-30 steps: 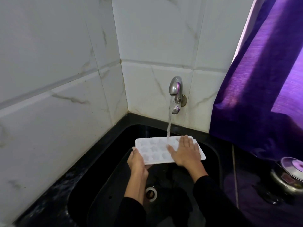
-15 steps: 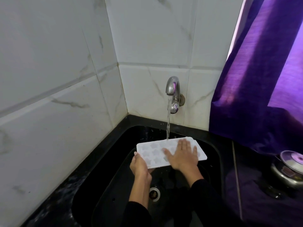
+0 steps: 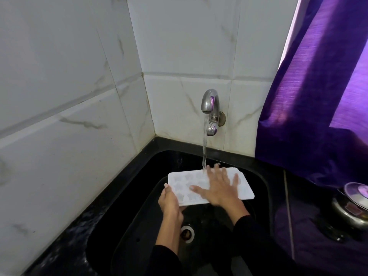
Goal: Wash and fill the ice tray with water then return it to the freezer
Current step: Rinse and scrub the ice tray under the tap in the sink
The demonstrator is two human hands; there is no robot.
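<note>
A white ice tray (image 3: 184, 183) with star-shaped cells is held level over the black sink (image 3: 264, 188). Water runs from the steel tap (image 3: 210, 108) onto the tray's far edge. My left hand (image 3: 170, 203) grips the tray's near left corner, thumb on top and fingers underneath. My right hand (image 3: 218, 186) lies flat on the tray's middle with fingers spread, its fingertips near the stream. The right half of the tray is partly hidden under that hand.
White marble tiles line the corner behind and left of the sink. A purple curtain (image 3: 318, 96) hangs at the right. On the black counter at the right stands a steel pot with a lid (image 3: 354, 204). The sink drain (image 3: 187, 233) lies below the tray.
My right hand has slid across the tray's top and spread its fingers wider. My left hand keeps its grip on the corner. Water keeps running.
</note>
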